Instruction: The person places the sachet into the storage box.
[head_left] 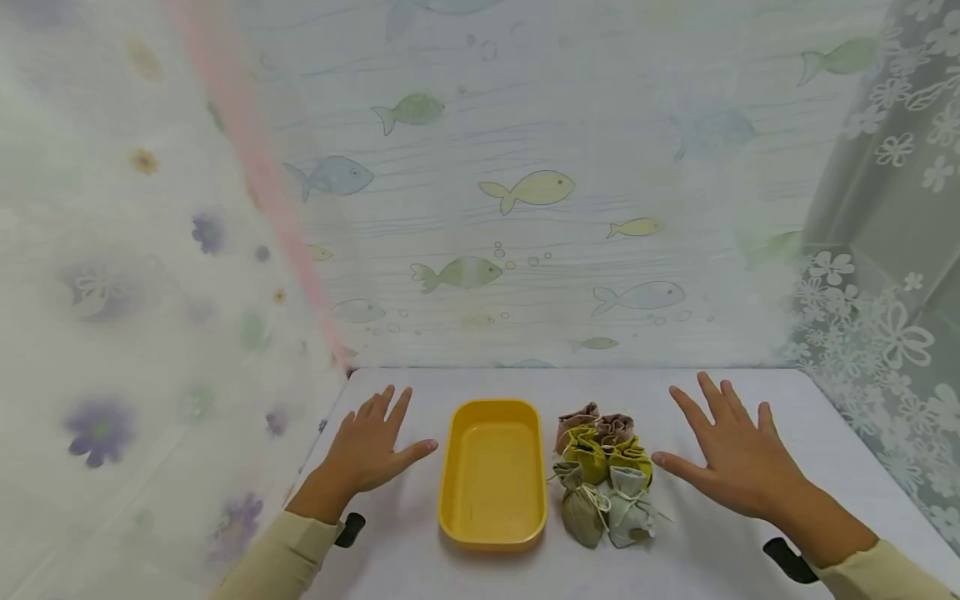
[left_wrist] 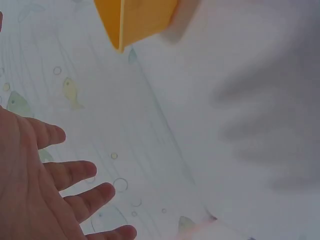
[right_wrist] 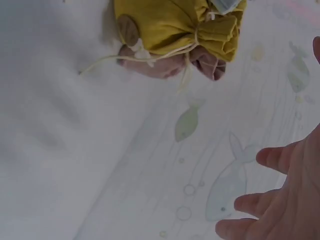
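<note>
Six cloth bags, nothing gripped

The bags stand packed together on the worktop, roughly midway between its left and right edges and just beside the right wall of a yellow tray. They sit in three pairs: two dusty pink bags nearest the far edge, a mustard pair in the middle, then a khaki bag and a pale grey bag foremost. The left hand is spread near the worktop's left edge, toward the far-left corner; the right hand is spread between the bags and the right edge. Both have their fingers apart and hold nothing.

Each bag looks light and soft, with a plump belly that should give under the fingers (the filling is hidden, so its weight is a guess). The matte fabric should not slip much, and little about it seems fragile. The best hold is probably the gathered neck, pinched at the cord, or the belly cupped from the outer side; loose cord ends could catch on a neighbour. The tray, by contrast, looks stiff and smooth, perhaps slick, and would be steadiest held by opposite stretches of rim.
</note>
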